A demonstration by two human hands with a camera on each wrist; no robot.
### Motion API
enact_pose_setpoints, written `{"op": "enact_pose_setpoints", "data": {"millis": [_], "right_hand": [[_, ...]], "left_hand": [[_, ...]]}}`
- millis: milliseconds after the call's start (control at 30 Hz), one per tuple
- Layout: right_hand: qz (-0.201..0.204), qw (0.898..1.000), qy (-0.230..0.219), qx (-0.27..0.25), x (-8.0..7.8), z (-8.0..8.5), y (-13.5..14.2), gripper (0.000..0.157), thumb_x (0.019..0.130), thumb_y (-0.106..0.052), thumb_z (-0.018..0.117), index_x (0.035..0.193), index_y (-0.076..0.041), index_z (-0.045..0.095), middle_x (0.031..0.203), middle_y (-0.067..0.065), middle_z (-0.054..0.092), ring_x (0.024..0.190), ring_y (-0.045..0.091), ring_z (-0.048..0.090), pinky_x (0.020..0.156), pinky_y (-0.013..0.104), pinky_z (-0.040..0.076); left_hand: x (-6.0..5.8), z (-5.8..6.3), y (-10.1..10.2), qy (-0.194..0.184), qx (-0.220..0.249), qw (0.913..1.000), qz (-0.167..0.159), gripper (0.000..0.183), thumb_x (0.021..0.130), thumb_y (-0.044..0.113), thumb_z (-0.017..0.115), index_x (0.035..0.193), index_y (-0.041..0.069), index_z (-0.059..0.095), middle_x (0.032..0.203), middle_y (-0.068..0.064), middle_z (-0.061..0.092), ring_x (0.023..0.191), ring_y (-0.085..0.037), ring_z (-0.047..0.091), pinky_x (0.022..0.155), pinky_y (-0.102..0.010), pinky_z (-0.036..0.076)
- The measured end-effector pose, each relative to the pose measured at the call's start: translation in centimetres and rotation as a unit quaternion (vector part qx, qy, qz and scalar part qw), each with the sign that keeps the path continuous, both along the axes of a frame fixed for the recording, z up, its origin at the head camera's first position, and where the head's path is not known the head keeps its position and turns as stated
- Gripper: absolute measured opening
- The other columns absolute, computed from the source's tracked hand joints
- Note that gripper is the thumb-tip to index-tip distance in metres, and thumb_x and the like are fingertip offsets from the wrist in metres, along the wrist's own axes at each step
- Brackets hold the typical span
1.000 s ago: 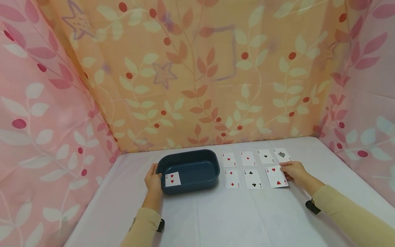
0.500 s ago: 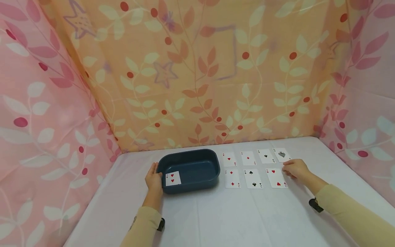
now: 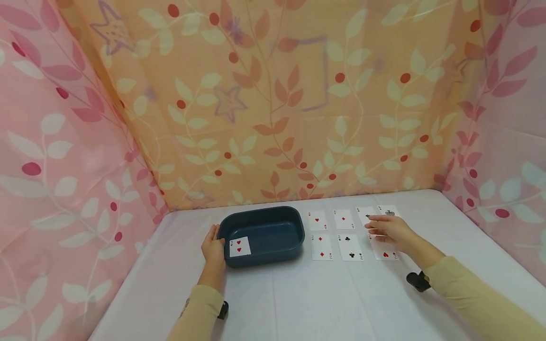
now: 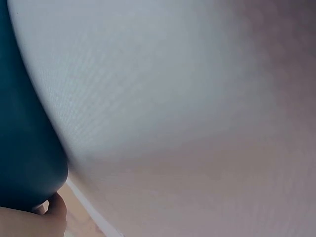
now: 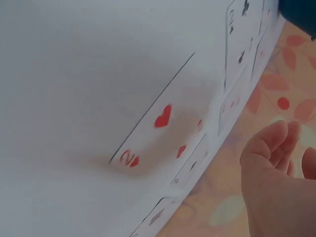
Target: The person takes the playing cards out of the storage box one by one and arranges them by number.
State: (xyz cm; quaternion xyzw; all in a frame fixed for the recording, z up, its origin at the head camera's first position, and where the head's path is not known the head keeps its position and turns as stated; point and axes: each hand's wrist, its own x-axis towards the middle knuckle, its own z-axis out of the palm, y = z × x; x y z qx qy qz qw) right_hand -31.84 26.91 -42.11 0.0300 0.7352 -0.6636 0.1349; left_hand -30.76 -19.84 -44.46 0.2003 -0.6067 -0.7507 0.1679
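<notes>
My left hand (image 3: 213, 248) grips the left end of a dark blue plastic tub (image 3: 264, 259), the thumb at its rim and the fingers along the outside. Inside the tub, at the near left, lies a playing card (image 3: 241, 246) showing red hearts. Holding nothing, my right hand (image 3: 392, 232) hovers over the two of hearts (image 5: 163, 116) with its fingers loosely extended. That card lies face up, partly covered by the hand in the head view. Left of it are the two of clubs (image 3: 350, 248) and the two of diamonds (image 3: 321, 247).
Behind the twos runs a row of aces: hearts (image 3: 317, 220), diamonds (image 3: 343, 219), clubs (image 3: 362, 211) and spades (image 3: 387, 208). The right hand partly hides the last two. A white cloth (image 3: 315, 298) covers the table, with patterned fabric walls (image 3: 273, 94) around it.
The two of hearts was let go and lies flat in the front row. My right hand then moved left over it, fingers spreading. The left hand has stayed at the tub.
</notes>
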Motion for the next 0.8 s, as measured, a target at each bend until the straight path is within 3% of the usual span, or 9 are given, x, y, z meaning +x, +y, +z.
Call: {"op": "enact_pose_setpoints", "data": {"millis": [333, 667, 800], "right_hand": [[0.041, 0.995, 0.006, -0.086, -0.1, 1.1, -6.2, 0.053, 0.101, -0.008, 0.047, 0.145, 0.013, 0.027, 0.094, 0.0, 0.067, 0.084, 0.013, 0.064, 0.076, 0.025, 0.055], [0.045, 0.991, 0.003, -0.126, -0.4, 1.4, -11.7, 0.046, 0.101, -0.006, 0.049, 0.142, 0.01, 0.037, 0.093, 0.004, 0.067, 0.081, 0.014, 0.065, 0.076, 0.026, 0.056], [0.057, 0.988, 0.006, -0.144, -0.4, 1.2, -13.6, 0.048, 0.1, -0.006, 0.049, 0.143, 0.012, 0.035, 0.092, 0.004, 0.067, 0.08, 0.013, 0.065, 0.073, 0.024, 0.056]], "left_hand": [[0.0, -0.1, 0.1, 0.001, 0.001, 1.0, 0.001, 0.062, 0.092, -0.018, 0.034, 0.151, -0.001, 0.027, 0.153, -0.014, 0.033, 0.143, -0.022, 0.027, 0.116, -0.033, 0.021], [0.0, -0.1, 0.1, 0.011, 0.008, 0.9999, 0.006, 0.061, 0.091, -0.019, 0.034, 0.15, -0.003, 0.029, 0.152, -0.016, 0.034, 0.142, -0.023, 0.028, 0.116, -0.034, 0.021], [0.0, -0.1, 0.2, 0.01, 0.009, 0.9999, 0.008, 0.061, 0.091, -0.019, 0.034, 0.15, -0.002, 0.029, 0.152, -0.015, 0.034, 0.142, -0.023, 0.028, 0.116, -0.034, 0.021]]}}
